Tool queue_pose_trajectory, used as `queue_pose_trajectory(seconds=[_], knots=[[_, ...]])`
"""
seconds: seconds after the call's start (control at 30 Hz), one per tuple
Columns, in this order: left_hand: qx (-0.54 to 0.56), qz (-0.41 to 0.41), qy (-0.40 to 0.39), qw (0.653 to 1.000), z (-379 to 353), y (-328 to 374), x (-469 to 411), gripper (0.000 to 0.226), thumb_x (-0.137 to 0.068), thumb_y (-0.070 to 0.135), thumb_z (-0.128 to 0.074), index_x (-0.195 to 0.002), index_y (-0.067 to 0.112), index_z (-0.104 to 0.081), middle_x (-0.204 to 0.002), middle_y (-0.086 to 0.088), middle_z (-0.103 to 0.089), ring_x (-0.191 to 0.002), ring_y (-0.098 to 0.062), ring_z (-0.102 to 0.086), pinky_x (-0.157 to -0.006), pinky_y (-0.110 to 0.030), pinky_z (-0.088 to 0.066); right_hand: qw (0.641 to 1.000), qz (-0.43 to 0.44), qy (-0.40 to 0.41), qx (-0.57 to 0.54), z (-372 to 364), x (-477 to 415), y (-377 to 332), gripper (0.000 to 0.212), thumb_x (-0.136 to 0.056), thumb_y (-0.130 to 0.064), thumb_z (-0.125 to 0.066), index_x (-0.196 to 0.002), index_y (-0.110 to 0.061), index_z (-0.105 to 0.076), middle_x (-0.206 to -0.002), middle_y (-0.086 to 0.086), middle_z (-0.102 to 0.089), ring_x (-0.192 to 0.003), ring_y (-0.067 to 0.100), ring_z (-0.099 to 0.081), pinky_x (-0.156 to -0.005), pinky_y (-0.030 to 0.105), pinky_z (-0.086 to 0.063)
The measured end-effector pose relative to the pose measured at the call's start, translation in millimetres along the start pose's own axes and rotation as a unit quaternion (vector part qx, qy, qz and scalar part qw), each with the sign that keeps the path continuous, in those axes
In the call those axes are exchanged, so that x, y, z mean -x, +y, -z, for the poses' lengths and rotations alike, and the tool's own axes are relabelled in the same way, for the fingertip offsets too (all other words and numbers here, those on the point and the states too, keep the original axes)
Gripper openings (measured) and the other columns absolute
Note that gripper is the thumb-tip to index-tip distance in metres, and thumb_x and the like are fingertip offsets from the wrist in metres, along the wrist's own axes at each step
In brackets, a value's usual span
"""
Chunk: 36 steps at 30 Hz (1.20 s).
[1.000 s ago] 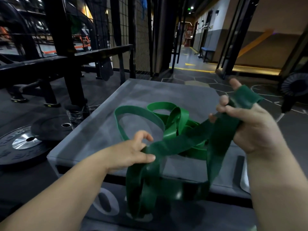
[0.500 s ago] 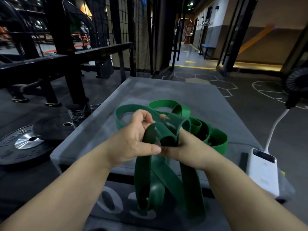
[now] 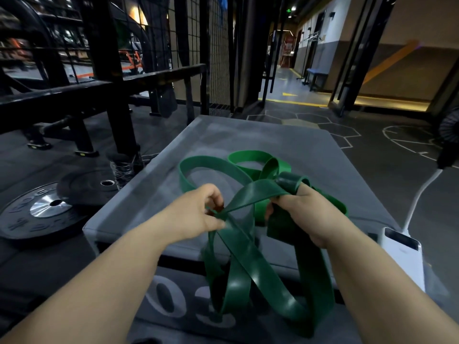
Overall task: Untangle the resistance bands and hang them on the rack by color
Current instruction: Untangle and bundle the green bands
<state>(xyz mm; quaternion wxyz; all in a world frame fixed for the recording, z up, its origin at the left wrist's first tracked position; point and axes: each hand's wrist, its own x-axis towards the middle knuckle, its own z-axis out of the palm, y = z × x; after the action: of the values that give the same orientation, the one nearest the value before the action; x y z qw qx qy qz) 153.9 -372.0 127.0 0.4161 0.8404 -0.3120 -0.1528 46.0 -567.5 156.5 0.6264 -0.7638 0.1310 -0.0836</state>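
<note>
A dark green resistance band [image 3: 250, 276] hangs in long loops over the front edge of a grey padded box [image 3: 298, 147]. My left hand [image 3: 198, 214] pinches a twisted strand of it. My right hand [image 3: 300, 214] grips a folded bunch of the same band, with one loop wrapped over the fingers. Behind my hands a lighter green band [image 3: 206, 167] lies in tangled loops on the box top, partly hidden by my right hand. A black metal rack [image 3: 104, 78] stands to the left.
A white power bank [image 3: 402, 254] with a white cable lies at the box's right front corner. Black weight plates [image 3: 44, 214] lie on the floor at left. A wire mesh panel [image 3: 213, 50] rises behind the box. Open floor stretches to the right.
My hands have moved apart, stretching a strand of the dark green band between them. A second ago my right hand held the band high at the right; it has come down.
</note>
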Motion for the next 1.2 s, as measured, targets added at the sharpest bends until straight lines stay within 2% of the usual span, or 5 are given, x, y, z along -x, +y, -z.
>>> queue_pose_trajectory(seconds=[0.23,0.4,0.53,0.87,1.2], knots=[[0.316,-0.052,-0.099,0.942,21.6,22.2,21.0,0.013,-0.081,0.013,-0.061,-0.092,0.009,-0.067,-0.078,-0.005,-0.071,-0.071,-0.015,-0.068,-0.068,-0.024,-0.056,0.992,-0.021,-0.119,0.028,17.5,5.1,2.2,0.005,-0.095,-0.012,-0.059,-0.096,-0.007,-0.06,-0.075,0.009,-0.069,-0.071,0.022,-0.064,-0.07,0.032,-0.051],[0.3,-0.138,-0.076,0.941,21.1,42.9,31.9,0.032,-0.087,0.026,-0.045,-0.069,0.026,-0.071,-0.052,0.001,-0.051,-0.044,-0.006,-0.043,-0.045,-0.015,-0.035,0.912,0.032,-0.402,0.075,18.0,13.6,1.2,0.03,-0.075,-0.007,-0.074,-0.103,0.0,-0.066,-0.097,0.012,-0.068,-0.096,0.024,-0.063,-0.087,0.031,-0.049],[0.283,-0.164,-0.046,0.944,17.8,48.3,28.0,0.025,-0.09,0.022,-0.045,-0.079,0.007,-0.061,-0.052,-0.002,-0.042,-0.042,-0.007,-0.032,-0.043,-0.016,-0.029,0.849,0.036,-0.521,-0.074,1.4,14.0,9.3,0.053,-0.075,-0.022,-0.08,-0.12,-0.003,-0.059,-0.108,0.026,-0.06,-0.112,0.039,-0.053,-0.095,0.046,-0.044],[0.288,-0.071,0.028,0.955,0.8,45.0,15.8,0.011,-0.097,0.013,-0.051,-0.089,0.015,-0.059,-0.068,0.004,-0.058,-0.056,-0.01,-0.044,-0.049,-0.024,-0.029,0.804,-0.007,-0.496,-0.328,-21.7,18.2,15.1,0.034,-0.092,-0.018,-0.061,-0.12,-0.001,-0.049,-0.083,0.013,-0.066,-0.069,0.024,-0.067,-0.068,0.034,-0.052],[0.286,-0.119,-0.053,0.949,-12.1,39.4,7.7,0.076,-0.074,0.084,-0.042,-0.099,0.017,-0.067,-0.095,-0.022,-0.062,-0.091,-0.036,-0.058,-0.091,-0.055,-0.044,0.774,0.065,-0.509,-0.372,-13.8,14.1,2.1,0.025,-0.091,-0.02,-0.057,-0.109,-0.002,-0.056,-0.074,-0.003,-0.06,-0.066,0.011,-0.056,-0.058,0.031,-0.027]])
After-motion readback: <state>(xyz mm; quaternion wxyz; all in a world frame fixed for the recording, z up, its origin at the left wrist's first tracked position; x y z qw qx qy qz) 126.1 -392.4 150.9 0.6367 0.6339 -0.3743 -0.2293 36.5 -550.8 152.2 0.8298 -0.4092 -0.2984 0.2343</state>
